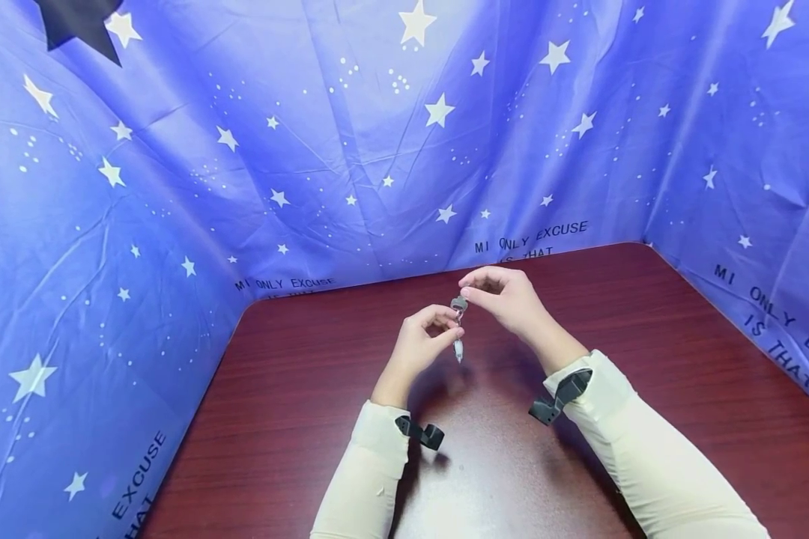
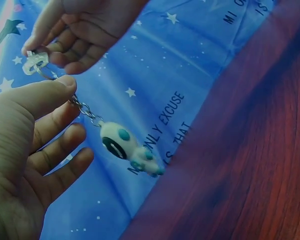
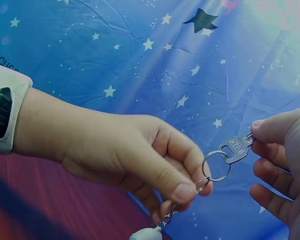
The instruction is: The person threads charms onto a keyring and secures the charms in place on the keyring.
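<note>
My left hand (image 1: 419,343) pinches a keychain where its small link and chain (image 2: 85,108) meet, between thumb and forefinger. From the chain dangles a little white astronaut-like figure (image 2: 121,141) with a dark visor and teal parts, clear of the table. A split ring (image 3: 217,180) stands out above the left fingertips. Threaded on this ring is a silver key (image 3: 236,149) with a slot in its head. The thumb and forefinger of my right hand (image 1: 508,296) pinch the key by its blade, whose tip is hidden by the fingers.
Below both hands lies a dark red wood-grain table (image 1: 297,419). A blue star-printed cloth (image 1: 350,150) hangs along its back and sides. Each sleeve cuff carries a black wrist mount, the left one (image 1: 421,433) and the right one (image 1: 561,397).
</note>
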`<action>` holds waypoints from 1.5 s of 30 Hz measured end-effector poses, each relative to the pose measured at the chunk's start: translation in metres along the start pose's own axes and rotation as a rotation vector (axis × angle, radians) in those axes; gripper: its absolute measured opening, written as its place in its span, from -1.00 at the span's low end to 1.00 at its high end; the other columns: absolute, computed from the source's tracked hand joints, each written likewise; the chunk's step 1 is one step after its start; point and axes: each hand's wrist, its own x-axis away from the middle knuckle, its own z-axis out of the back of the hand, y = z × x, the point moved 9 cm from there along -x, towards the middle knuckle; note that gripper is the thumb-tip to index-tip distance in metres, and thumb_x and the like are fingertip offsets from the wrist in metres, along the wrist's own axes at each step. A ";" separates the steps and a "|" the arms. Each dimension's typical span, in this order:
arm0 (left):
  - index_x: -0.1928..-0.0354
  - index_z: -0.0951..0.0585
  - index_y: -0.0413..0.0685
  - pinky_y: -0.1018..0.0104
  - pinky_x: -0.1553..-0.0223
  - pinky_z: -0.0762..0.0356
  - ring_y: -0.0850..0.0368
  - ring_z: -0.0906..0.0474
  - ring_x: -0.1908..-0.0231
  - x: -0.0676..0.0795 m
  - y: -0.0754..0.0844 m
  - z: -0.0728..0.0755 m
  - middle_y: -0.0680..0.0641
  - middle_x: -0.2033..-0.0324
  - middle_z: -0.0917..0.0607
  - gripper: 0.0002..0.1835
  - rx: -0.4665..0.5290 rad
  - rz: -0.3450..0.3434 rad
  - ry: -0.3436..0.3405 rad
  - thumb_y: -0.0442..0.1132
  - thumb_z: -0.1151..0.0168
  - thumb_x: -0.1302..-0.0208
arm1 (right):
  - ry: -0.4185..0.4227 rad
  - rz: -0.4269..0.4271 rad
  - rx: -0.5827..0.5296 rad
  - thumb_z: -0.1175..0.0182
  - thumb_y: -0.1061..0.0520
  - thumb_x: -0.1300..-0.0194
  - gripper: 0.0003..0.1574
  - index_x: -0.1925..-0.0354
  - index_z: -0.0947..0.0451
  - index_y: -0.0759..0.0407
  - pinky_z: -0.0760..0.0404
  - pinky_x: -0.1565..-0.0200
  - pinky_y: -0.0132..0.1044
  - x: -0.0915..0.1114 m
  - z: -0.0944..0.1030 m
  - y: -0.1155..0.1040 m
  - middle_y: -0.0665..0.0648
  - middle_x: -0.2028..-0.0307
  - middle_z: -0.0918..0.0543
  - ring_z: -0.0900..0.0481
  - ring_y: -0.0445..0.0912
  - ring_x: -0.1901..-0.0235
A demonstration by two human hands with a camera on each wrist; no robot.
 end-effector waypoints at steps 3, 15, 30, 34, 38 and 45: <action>0.13 -0.66 -0.27 0.38 0.25 -0.58 0.23 -0.60 0.38 0.000 -0.002 -0.002 -0.20 0.42 -0.73 -0.77 0.024 0.021 -0.010 -0.46 -0.45 -0.16 | -0.016 0.018 0.033 -0.39 0.22 -0.27 -0.80 0.15 -0.71 0.30 -0.55 0.29 -0.41 -0.003 -0.001 -0.007 0.08 0.35 -0.72 -0.60 -0.21 0.36; -0.09 -0.60 -0.29 -0.03 0.03 -0.65 -0.20 -0.67 0.08 0.002 -0.013 -0.011 -0.30 0.06 -0.71 -0.53 0.107 0.060 -0.090 -0.48 -0.48 -0.10 | -0.024 0.032 0.062 -0.37 0.23 -0.28 -0.85 0.17 -0.71 0.25 -0.54 0.36 -0.40 -0.010 0.003 -0.022 0.02 0.39 -0.70 -0.58 -0.19 0.42; -0.09 -0.58 -0.42 0.36 0.08 -0.64 0.02 -0.68 0.14 0.014 -0.048 -0.026 -0.42 0.06 -0.69 -0.61 0.224 0.233 -0.220 -0.54 -0.34 -0.20 | -0.028 0.044 0.080 -0.37 0.23 -0.28 -0.85 0.16 -0.71 0.22 -0.56 0.32 -0.39 -0.014 0.001 -0.032 0.07 0.38 -0.70 -0.59 -0.16 0.40; -0.06 -0.62 -0.38 0.37 0.11 -0.63 0.17 -0.66 0.20 0.014 -0.049 -0.026 -0.37 0.11 -0.72 -0.65 0.239 0.228 -0.181 -0.50 -0.37 -0.21 | -0.031 0.041 0.072 -0.36 0.23 -0.28 -0.85 0.16 -0.71 0.24 -0.57 0.32 -0.39 -0.014 0.001 -0.033 0.06 0.38 -0.71 -0.60 -0.18 0.40; 0.01 -0.65 -0.35 0.35 0.11 -0.64 0.15 -0.68 0.21 0.014 -0.049 -0.025 -0.28 0.19 -0.76 -0.72 0.253 0.217 -0.163 -0.45 -0.38 -0.23 | -0.034 0.038 0.064 -0.36 0.24 -0.28 -0.84 0.15 -0.70 0.25 -0.58 0.31 -0.39 -0.013 0.000 -0.033 0.05 0.37 -0.72 -0.61 -0.19 0.39; 0.05 -0.66 -0.33 0.33 0.14 -0.65 0.23 -0.68 0.26 0.014 -0.052 -0.023 -0.24 0.23 -0.77 -0.76 0.260 0.209 -0.157 -0.44 -0.38 -0.24 | -0.029 0.038 0.061 -0.37 0.23 -0.28 -0.85 0.17 -0.71 0.24 -0.58 0.31 -0.40 -0.013 0.000 -0.033 0.07 0.37 -0.72 -0.61 -0.18 0.39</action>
